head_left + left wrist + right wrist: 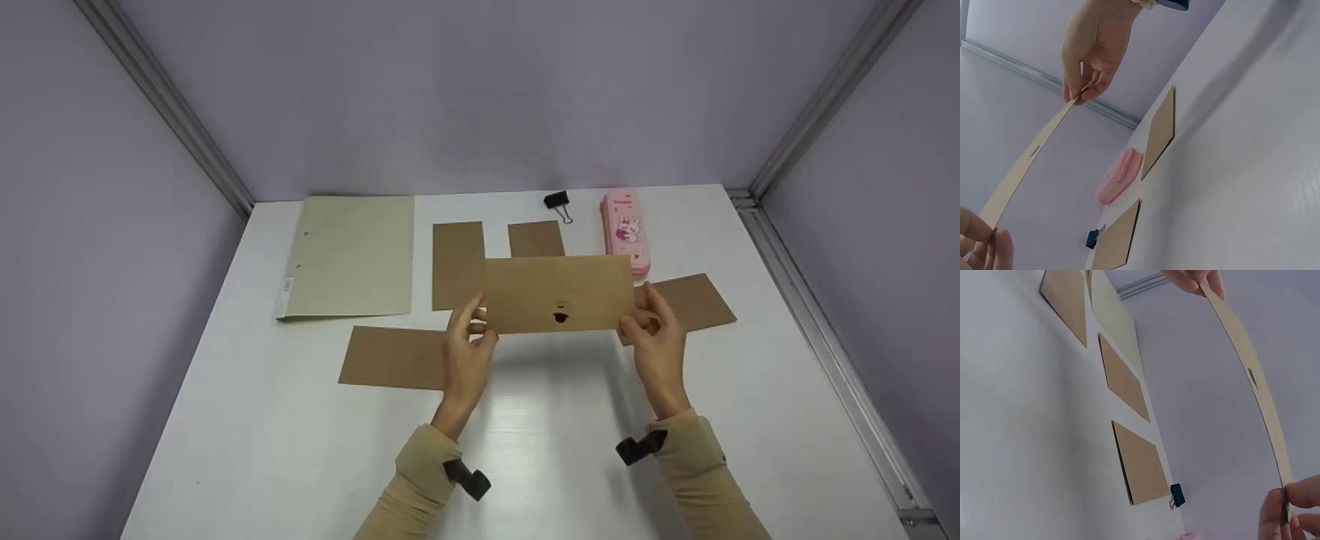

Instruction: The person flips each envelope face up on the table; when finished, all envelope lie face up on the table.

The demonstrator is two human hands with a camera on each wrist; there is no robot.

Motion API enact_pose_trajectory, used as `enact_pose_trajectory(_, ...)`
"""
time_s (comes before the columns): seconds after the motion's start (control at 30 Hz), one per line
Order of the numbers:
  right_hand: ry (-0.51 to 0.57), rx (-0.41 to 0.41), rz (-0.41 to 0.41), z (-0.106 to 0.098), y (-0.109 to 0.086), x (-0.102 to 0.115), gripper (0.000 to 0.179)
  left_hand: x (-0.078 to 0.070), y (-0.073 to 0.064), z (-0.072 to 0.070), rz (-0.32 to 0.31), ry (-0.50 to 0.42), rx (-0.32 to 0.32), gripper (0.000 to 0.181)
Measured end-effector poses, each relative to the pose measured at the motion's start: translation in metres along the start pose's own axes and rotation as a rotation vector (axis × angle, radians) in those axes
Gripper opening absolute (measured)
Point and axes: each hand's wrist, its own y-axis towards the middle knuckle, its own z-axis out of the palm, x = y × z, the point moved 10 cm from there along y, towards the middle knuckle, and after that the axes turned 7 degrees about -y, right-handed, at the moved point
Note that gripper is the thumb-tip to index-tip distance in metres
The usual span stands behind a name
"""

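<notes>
Both hands hold up a tan rectangular card (555, 289) with a small dark mark near its lower middle, raised off the table. The left hand (470, 349) pinches its left end between thumb and fingers. At the other end, the right hand (656, 345) pinches the lower right corner. Seen nearly edge-on in the left wrist view, the card (1027, 154) bows slightly between the hands. Brown rectangular cards lie about: one (394, 358) beside the left hand, one (686, 301) behind the right hand, and two behind the held card, at left (457, 262) and right (535, 238).
A pale green folder (356, 255) lies at the back left of the white table (300, 465). Toward the back right are a black binder clip (556, 200) and a pink pencil case (625, 229) with a rabbit picture. Pale walls (480, 90) enclose the table's back and sides.
</notes>
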Motion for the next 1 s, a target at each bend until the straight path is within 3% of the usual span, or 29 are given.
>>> enact_pose_trajectory(0.1,-0.126,0.038,-0.017,0.003,0.000,-0.001,0.071,0.002,-0.002,0.001,0.018,0.116,0.020,0.067)
enact_pose_trajectory(0.23,-0.215,0.077,-0.042,0.008,-0.001,-0.003,0.071,0.007,-0.004,0.001,0.030,0.176,0.022,0.064)
enact_pose_trajectory(0.43,-0.279,0.064,-0.071,0.009,-0.001,-0.008,0.058,0.013,-0.008,-0.010,0.051,0.247,-0.071,0.045)
enact_pose_trajectory(0.57,-0.381,0.060,-0.111,0.012,-0.001,-0.012,0.050,0.021,-0.009,-0.015,0.060,0.347,-0.088,0.051)
enact_pose_trajectory(0.8,-0.513,0.159,-0.126,0.026,-0.001,-0.028,0.051,0.043,-0.011,-0.010,0.023,0.472,-0.001,0.065)
enact_pose_trajectory(1.0,-0.569,0.262,-0.067,0.036,0.000,-0.048,0.054,0.063,-0.017,0.000,-0.051,0.579,0.106,0.058)
